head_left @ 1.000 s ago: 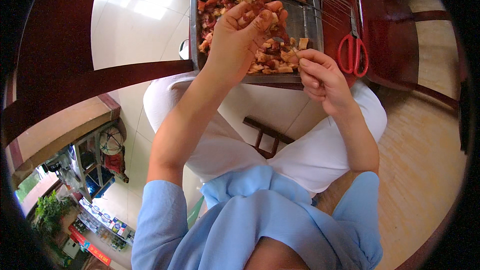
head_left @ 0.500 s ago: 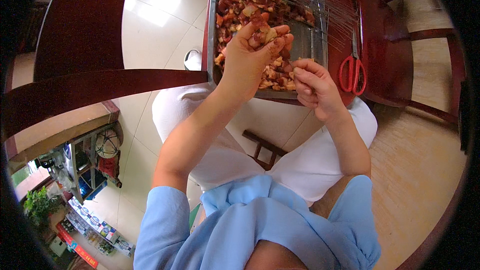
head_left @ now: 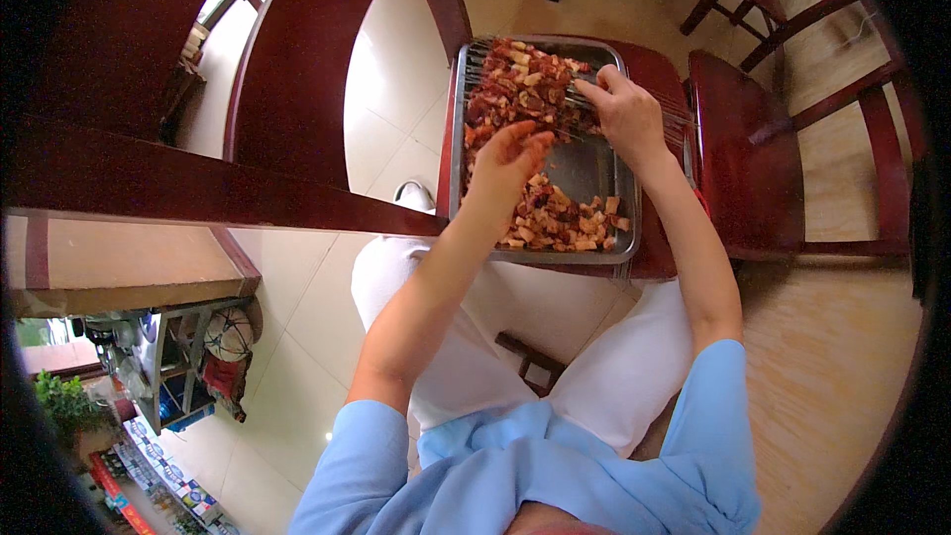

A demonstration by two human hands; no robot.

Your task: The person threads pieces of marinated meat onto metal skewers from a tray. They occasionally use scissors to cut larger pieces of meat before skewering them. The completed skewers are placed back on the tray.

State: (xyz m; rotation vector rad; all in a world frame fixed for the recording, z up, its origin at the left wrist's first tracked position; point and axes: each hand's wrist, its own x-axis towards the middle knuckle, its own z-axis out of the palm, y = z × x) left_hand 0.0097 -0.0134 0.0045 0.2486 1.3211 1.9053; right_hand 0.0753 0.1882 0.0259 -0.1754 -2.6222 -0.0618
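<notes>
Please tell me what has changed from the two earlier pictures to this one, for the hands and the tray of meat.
The right hand moved from the near edge of the metal tray up to its far end, onto the skewered meat. The left hand lowered toward the loose meat cubes, fingers open. The red scissors are out of sight now. The tray stayed on the red stool.

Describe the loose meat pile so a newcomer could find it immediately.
Start at the metal tray on the dark red stool. Loaded skewers fill its far end, under the right hand. The loose meat cubes lie along the near rim, unskewered, just past the left hand.
</notes>
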